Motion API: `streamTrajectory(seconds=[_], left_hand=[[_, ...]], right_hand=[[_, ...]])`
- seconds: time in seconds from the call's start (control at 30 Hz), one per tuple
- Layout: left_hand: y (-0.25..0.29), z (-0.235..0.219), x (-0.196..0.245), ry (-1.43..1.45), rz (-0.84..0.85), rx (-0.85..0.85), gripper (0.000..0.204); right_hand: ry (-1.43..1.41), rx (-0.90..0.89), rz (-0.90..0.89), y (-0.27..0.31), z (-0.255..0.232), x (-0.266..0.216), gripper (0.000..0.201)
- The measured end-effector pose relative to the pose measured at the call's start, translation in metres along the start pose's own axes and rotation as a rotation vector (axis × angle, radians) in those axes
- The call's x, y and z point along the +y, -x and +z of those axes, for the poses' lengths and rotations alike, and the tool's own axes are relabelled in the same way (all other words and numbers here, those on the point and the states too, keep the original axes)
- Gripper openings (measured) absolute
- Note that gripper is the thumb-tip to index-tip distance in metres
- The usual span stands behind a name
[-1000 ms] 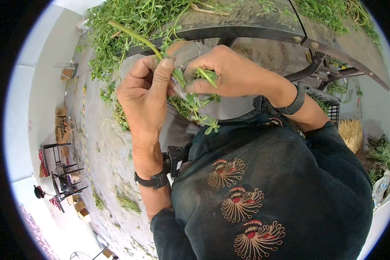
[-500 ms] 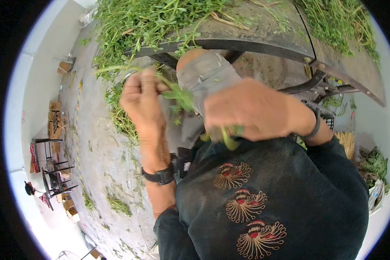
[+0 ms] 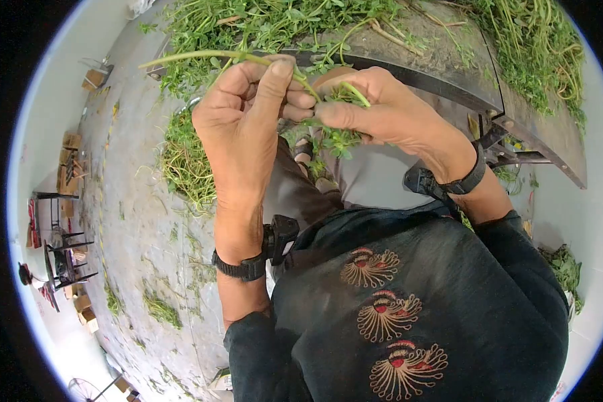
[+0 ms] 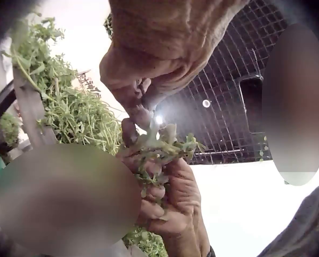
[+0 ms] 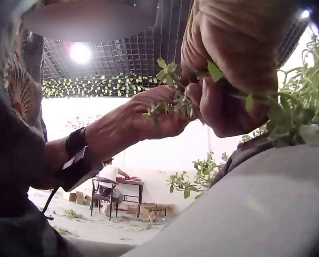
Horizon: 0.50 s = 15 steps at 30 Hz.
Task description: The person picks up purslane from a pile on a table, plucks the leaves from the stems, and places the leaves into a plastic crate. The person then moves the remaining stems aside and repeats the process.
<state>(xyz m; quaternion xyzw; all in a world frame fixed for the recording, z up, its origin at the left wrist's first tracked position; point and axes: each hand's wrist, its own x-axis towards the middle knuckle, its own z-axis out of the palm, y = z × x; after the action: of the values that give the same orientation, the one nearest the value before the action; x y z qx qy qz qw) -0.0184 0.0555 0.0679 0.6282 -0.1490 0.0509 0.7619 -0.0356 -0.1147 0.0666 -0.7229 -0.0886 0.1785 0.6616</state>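
Observation:
Both hands meet over the person's lap in the head view. My left hand (image 3: 244, 127) pinches a long pale-green plant stem (image 3: 201, 55) between thumb and fingers, its bare end pointing out to the left. Right at the stem's other end are the thumb and fingertips of my right hand (image 3: 398, 110), which also grips small leafy sprigs (image 3: 340, 141) that hang below the palm. A short cut-looking stem piece (image 3: 356, 94) pokes up from that hand. Seen from the left wrist, leaves (image 4: 159, 152) fill the space between the two hands.
A heap of leafy green stems (image 3: 268, 27) covers the near table (image 3: 442, 63), whose dark metal edge runs just beyond the hands. Another heap (image 3: 536, 60) lies to the right. On the floor at left sits a pile of stems (image 3: 187, 161), with scattered bits around it.
The right hand dropped toward the lap with sprigs half a second ago, and is now back up beside the left hand at the stem. The left hand keeps holding the stem.

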Motion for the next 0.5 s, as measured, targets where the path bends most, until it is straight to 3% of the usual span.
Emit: streamTrajectory(seconds=[0.07,0.17,0.27,0.33,0.4,0.5], left_hand=[[0.002,0.000,0.000,0.035,0.009,-0.014,0.014],[0.006,-0.003,-0.002,0.063,0.039,-0.004,0.015],[0.010,-0.007,-0.003,0.078,0.050,0.043,0.021],[0.015,-0.002,0.001,0.122,0.049,0.037,0.017],[0.022,0.000,-0.003,0.060,0.046,-0.032,0.017],[0.030,0.003,-0.005,-0.046,0.068,-0.046,0.016]], right_hand=[[0.175,-0.020,-0.260,-0.003,0.002,0.010,0.036],[0.316,0.082,-0.390,-0.004,-0.002,0.020,0.038],[0.573,0.102,-0.256,0.009,-0.003,-0.003,0.027],[0.517,0.134,-0.249,0.010,0.000,0.004,0.025],[0.603,0.102,-0.455,0.011,0.001,0.006,0.023],[0.636,0.111,-0.459,0.015,0.003,0.004,0.023]])
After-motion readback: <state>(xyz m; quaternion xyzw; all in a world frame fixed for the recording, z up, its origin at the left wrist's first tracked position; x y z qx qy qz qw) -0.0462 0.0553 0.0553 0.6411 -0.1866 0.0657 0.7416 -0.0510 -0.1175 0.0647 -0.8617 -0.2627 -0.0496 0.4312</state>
